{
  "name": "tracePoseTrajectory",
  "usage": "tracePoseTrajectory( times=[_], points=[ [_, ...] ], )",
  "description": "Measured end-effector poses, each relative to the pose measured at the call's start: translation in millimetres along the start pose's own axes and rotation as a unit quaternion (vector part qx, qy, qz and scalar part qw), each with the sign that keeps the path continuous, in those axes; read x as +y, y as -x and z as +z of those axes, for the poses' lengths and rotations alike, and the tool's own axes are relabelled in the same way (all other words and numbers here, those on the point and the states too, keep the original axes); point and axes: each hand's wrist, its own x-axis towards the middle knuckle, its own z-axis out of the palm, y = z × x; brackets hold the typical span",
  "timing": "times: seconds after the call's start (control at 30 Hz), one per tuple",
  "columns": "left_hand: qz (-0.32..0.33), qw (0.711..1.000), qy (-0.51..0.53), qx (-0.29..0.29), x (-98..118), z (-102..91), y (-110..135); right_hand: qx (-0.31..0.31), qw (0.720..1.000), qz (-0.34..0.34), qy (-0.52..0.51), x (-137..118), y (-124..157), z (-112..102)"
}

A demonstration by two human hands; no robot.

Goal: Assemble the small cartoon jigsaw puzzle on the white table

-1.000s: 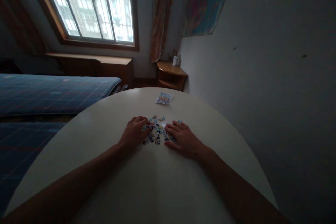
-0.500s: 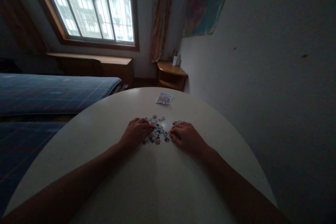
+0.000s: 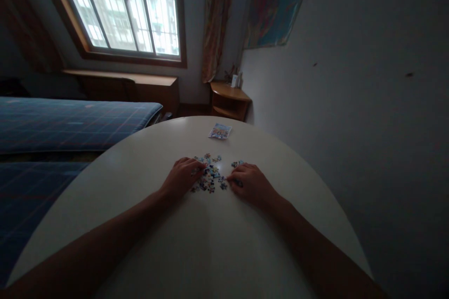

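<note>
A loose pile of small multicoloured jigsaw puzzle pieces [image 3: 212, 173] lies on the round white table [image 3: 210, 233]. At the pile's left side is my left hand [image 3: 184, 175], fingers curled and the tips closed on what looks like a puzzle piece; the piece is mostly covered. My right hand [image 3: 250, 181] rests on the right, its thumb and forefinger drawn together at a jigsaw piece [image 3: 223, 183] on the edge of the pile. A few more pieces [image 3: 236, 163] sit just beyond its knuckles. Some pieces are hidden under both hands.
A small square printed picture [image 3: 220, 131] lies farther back on the table. On the left is a bed with a blue plaid mattress [image 3: 70, 124]. A wooden corner shelf [image 3: 229, 93] stands behind the table, and a white wall [image 3: 333, 117] runs along the right.
Both hands stay almost in place, with only slight finger movement. My right fingertips have shifted a little at the pieces beside them. The whole view has moved very slightly.
</note>
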Motion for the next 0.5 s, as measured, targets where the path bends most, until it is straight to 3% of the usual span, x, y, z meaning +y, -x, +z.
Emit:
tracePoseTrajectory(
  times=[0.5],
  points=[
    [0.098, 0.994, 0.029, -0.034, 6.4, -2.8, 0.4, -0.026, 0.998, 0.044, 0.04, -15.2, -1.4, -1.3]
  ],
)
